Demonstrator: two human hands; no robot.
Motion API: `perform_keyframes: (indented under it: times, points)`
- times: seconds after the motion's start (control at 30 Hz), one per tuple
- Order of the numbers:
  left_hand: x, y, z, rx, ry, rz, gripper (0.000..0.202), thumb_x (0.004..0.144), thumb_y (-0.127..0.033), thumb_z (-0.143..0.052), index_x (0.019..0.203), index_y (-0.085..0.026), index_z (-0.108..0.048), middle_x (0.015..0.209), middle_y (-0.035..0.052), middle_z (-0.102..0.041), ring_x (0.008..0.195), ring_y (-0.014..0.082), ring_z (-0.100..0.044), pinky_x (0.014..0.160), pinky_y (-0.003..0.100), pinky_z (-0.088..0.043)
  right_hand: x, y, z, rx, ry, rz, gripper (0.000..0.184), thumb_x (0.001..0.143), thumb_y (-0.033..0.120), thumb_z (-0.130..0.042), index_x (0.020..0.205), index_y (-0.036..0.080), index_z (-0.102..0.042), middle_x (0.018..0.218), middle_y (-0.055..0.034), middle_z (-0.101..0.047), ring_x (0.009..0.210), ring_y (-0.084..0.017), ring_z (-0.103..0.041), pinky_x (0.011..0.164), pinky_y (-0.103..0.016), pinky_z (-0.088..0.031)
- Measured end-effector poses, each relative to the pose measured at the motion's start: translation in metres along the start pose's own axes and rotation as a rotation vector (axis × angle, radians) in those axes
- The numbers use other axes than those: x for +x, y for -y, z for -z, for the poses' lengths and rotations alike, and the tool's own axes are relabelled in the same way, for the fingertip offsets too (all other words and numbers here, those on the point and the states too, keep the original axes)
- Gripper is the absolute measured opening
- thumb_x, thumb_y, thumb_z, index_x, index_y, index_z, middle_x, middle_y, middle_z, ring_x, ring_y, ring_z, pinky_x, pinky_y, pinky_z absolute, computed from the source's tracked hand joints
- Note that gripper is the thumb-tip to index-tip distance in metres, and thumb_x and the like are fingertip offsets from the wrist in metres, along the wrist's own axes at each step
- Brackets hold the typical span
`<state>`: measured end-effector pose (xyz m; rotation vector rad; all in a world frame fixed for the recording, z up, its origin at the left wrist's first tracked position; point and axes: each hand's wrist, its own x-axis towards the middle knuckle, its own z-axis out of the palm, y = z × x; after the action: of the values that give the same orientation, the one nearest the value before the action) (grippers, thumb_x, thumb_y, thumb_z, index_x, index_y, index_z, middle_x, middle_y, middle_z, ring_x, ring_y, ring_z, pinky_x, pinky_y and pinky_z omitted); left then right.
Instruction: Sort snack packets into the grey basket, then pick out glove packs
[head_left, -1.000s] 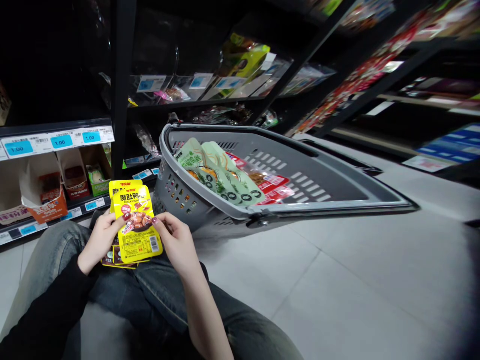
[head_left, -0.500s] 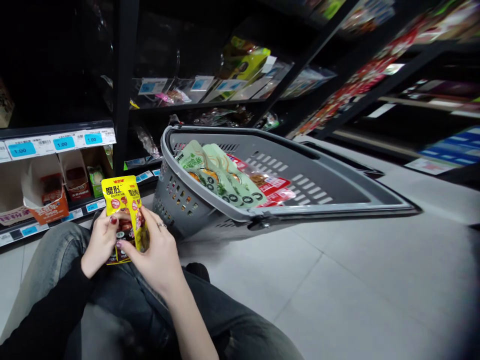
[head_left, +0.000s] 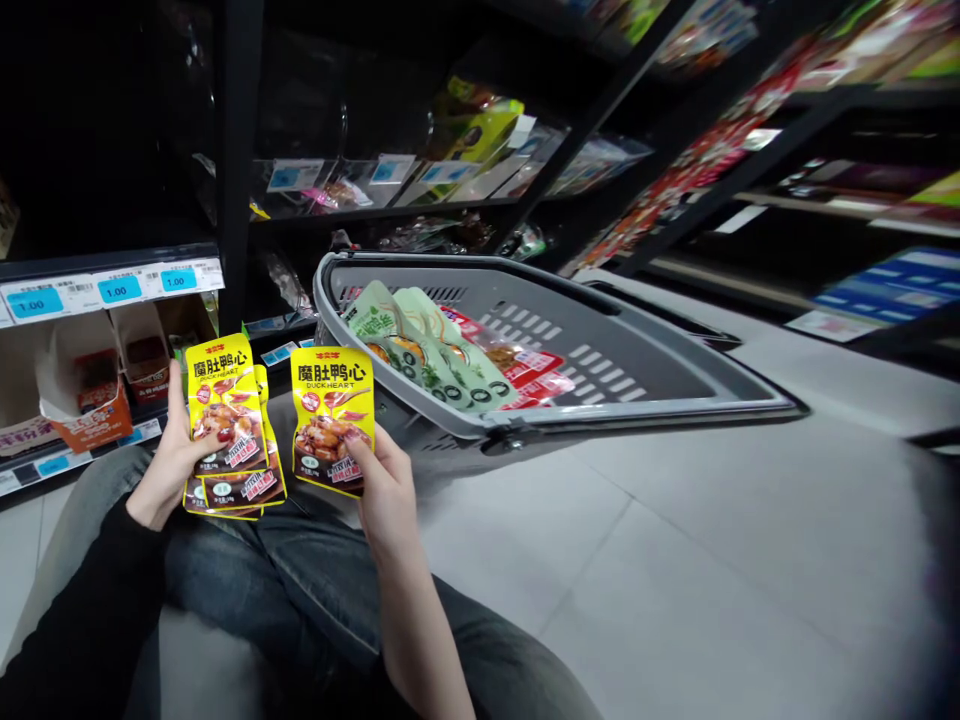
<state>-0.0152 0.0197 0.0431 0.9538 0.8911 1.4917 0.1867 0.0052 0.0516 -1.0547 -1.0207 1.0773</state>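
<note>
My left hand (head_left: 169,455) is closed on a small fanned stack of yellow duck heart packets (head_left: 225,405), its thumb lying across the front one. To the right, my right hand (head_left: 386,480) pinches a single duck heart packet (head_left: 330,410) by its lower right side, apart from the stack. Both fronts face me, with a picture of brown food on them. Just beyond the single packet stands a grey shopping basket (head_left: 637,330). Pale green packets (head_left: 427,345) and a red packet (head_left: 532,370) lie inside it.
Dark shelves run behind the basket, with price labels (head_left: 116,288) along a ledge at left. An orange carton (head_left: 90,395) of small packs sits on the low shelf. The basket's black handle (head_left: 675,310) rests on its far side. Pale floor tiles (head_left: 600,540) spread to the right.
The hands, together on the packets before, have moved apart. My right hand has drawn one packet off to the right, and the left hand's stack is now fanned out.
</note>
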Motion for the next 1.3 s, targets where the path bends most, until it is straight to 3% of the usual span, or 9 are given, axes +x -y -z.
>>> perform_keyframes:
  times: [0.1,0.2,0.53,0.77,0.83,0.93,1.03,1.17,1.3]
  points:
    - [0.001,0.004,0.003,-0.145,-0.037,0.200,0.055,0.056,-0.014,-0.072,0.108,-0.020,-0.056,0.101,0.0073,-0.068,0.086,0.0234,-0.065,0.080,0.036,-0.052,-0.001,0.001,-0.001,0.049,0.012,-0.019,0.024,0.070,0.034,-0.060,0.088,0.018,-0.063,0.088,-0.0042,-0.067,0.081,-0.022,-0.061,0.075,-0.034,-0.049]
    - [0.001,0.011,0.005,-0.277,-0.041,0.374,0.031,0.057,-0.011,-0.065,0.087,-0.015,-0.060,0.079,0.0072,-0.071,0.075,0.0246,-0.067,0.078,0.042,-0.053,-0.001,0.000,-0.005,0.160,0.010,-0.078,0.023,0.068,0.034,-0.061,0.085,0.018,-0.061,0.087,-0.0045,-0.067,0.078,-0.023,-0.062,0.071,-0.035,-0.050]
    - [-0.012,0.024,-0.006,-0.415,0.242,0.557,0.030,0.055,-0.005,-0.066,0.083,-0.015,-0.062,0.073,0.0064,-0.072,0.066,0.0240,-0.069,0.072,0.039,-0.056,0.000,-0.009,-0.014,0.017,0.134,-0.049,0.017,0.072,0.032,-0.059,0.081,0.018,-0.062,0.078,-0.0002,-0.063,0.072,-0.017,-0.055,0.066,-0.025,-0.043]
    - [-0.011,0.024,-0.010,-0.357,0.273,0.575,0.029,0.055,-0.008,-0.073,0.084,-0.009,-0.066,0.081,0.0125,-0.073,0.073,0.0265,-0.068,0.073,0.037,-0.055,0.004,-0.015,-0.011,-0.264,0.358,-0.058,0.016,0.075,0.032,-0.054,0.074,0.016,-0.058,0.069,-0.0001,-0.057,0.069,-0.017,-0.051,0.066,-0.027,-0.040]
    - [-0.011,0.024,-0.012,-0.313,0.230,0.547,0.028,0.056,-0.008,-0.074,0.083,-0.008,-0.068,0.080,0.0121,-0.073,0.071,0.0253,-0.068,0.072,0.035,-0.054,0.003,-0.015,-0.011,-0.338,0.243,0.001,0.016,0.076,0.029,-0.051,0.080,0.016,-0.059,0.073,-0.0019,-0.057,0.070,-0.017,-0.051,0.066,-0.029,-0.041]
    - [-0.011,0.023,-0.017,-0.239,0.189,0.484,0.030,0.056,-0.008,-0.074,0.085,-0.009,-0.070,0.081,0.0108,-0.073,0.073,0.0242,-0.068,0.073,0.033,-0.053,-0.001,-0.009,-0.012,-0.494,-0.066,0.269,0.016,0.079,0.023,-0.048,0.089,0.017,-0.058,0.080,-0.0033,-0.054,0.068,-0.016,-0.048,0.064,-0.028,-0.040]
    - [-0.013,0.020,-0.020,-0.169,0.188,0.448,0.030,0.057,-0.010,-0.074,0.087,-0.010,-0.070,0.083,0.0097,-0.073,0.074,0.0232,-0.068,0.074,0.032,-0.052,-0.007,0.002,-0.018,-0.688,-0.037,0.481,0.013,0.079,0.023,-0.052,0.089,0.018,-0.059,0.085,-0.0042,-0.054,0.078,-0.018,-0.047,0.070,-0.030,-0.038]
    - [-0.015,0.020,-0.023,-0.096,0.234,0.401,0.034,0.059,-0.012,-0.074,0.093,-0.012,-0.070,0.085,0.0078,-0.073,0.076,0.0226,-0.067,0.076,0.033,-0.050,-0.010,0.005,-0.024,-0.876,0.015,0.378,0.014,0.074,0.026,-0.060,0.086,0.018,-0.059,0.078,-0.0029,-0.054,0.080,-0.021,-0.044,0.073,-0.033,-0.035]
    - [-0.015,0.027,-0.022,0.051,0.241,0.362,0.032,0.058,-0.014,-0.075,0.089,-0.012,-0.071,0.083,0.0080,-0.073,0.077,0.0242,-0.067,0.074,0.033,-0.050,-0.006,-0.003,-0.020,-0.803,0.020,0.244,0.009,0.075,0.027,-0.058,0.072,0.020,-0.054,0.065,0.0010,-0.051,0.073,-0.019,-0.044,0.067,-0.030,-0.032]
